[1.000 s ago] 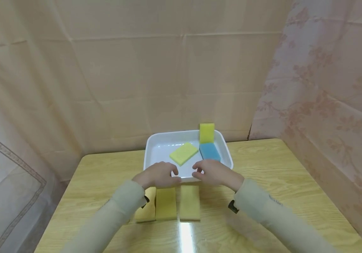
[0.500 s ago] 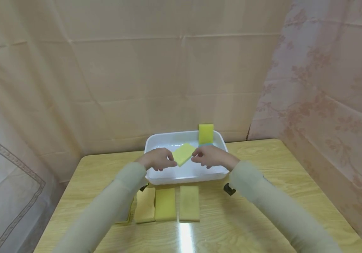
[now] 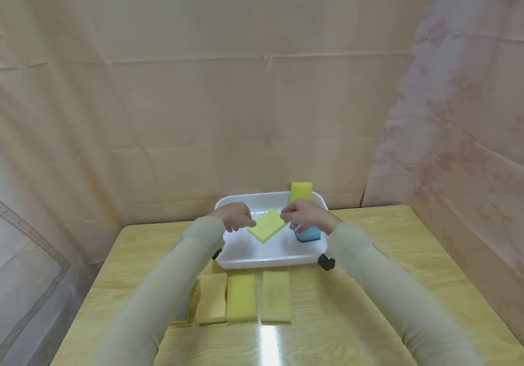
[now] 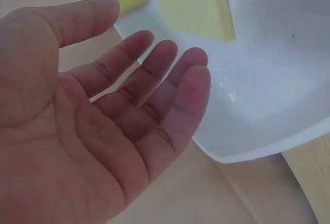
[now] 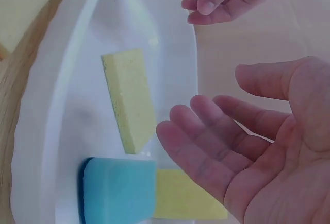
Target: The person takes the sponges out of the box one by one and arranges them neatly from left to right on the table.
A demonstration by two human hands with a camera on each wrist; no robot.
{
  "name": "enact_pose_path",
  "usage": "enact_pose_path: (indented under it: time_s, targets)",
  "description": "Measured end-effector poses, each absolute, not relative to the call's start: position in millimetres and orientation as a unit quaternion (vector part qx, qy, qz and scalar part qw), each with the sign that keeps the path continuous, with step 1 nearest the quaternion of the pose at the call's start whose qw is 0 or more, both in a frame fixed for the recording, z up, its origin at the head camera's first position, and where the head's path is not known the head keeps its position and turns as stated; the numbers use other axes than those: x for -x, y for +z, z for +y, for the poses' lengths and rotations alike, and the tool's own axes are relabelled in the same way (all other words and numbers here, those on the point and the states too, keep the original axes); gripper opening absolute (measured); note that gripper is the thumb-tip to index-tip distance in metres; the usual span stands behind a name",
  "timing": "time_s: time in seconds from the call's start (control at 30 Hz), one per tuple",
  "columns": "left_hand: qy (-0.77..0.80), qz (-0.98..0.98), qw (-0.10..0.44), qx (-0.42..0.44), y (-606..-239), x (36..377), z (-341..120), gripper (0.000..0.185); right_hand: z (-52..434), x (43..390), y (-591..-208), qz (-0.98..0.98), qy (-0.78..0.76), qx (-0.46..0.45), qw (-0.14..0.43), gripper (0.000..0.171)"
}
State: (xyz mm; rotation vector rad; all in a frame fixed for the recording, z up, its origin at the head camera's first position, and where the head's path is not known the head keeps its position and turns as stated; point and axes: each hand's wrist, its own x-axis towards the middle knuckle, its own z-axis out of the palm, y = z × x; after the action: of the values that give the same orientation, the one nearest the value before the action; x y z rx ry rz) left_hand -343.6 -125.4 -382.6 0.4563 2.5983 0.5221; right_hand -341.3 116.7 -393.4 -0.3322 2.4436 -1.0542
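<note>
My left hand (image 3: 236, 216) hovers over the left half of a white tray (image 3: 271, 263), its fingers loosely bent with nothing between them. A pale yellow sponge (image 3: 266, 226) lies aslant in the middle of the tray, just beyond its fingertips. On the sponge's other side is my right hand (image 3: 308, 214), fingers relaxed and holding nothing in the right wrist view. Below that hand a light-blue sponge (image 5: 121, 190) with a dark underside rests in the tray. A brighter yellow sponge (image 3: 301, 189) stands against the tray's back wall, partly covered by the right hand.
In front of the tray, a peach-yellow sponge (image 3: 212, 299), a yellow sponge (image 3: 241, 299) and a dull yellow sponge (image 3: 275, 297) lie in a row. A yellow-edged grey piece (image 3: 181, 310) is partly behind the left sleeve. Beige cloth (image 3: 262, 127) hangs behind the wooden table (image 3: 372, 284).
Both hands have moved forward from the tray's front edge to over its middle, on either side of the pale yellow sponge. The sponges stay where they were.
</note>
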Motion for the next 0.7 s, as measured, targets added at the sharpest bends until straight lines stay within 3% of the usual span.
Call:
enact_pose_path:
  time_s: [0.33,0.53,0.7]
  targets:
    - [0.12,0.954,0.209,-0.177,-381.7,351.7,-118.8,0.033,113.2,359.1,-396.4,0.886,-0.392,0.105,0.224,0.04]
    - [0.072,0.955,0.193,-0.212,-387.4,356.2,-110.7,0.038,112.5,370.7,-397.9,0.884,-0.355,0.075,0.296,0.043]
    - [0.077,0.958,0.198,-0.192,-388.9,358.0,-105.7,0.038,115.6,381.3,-408.4,0.864,-0.36,0.052,0.347,0.045]
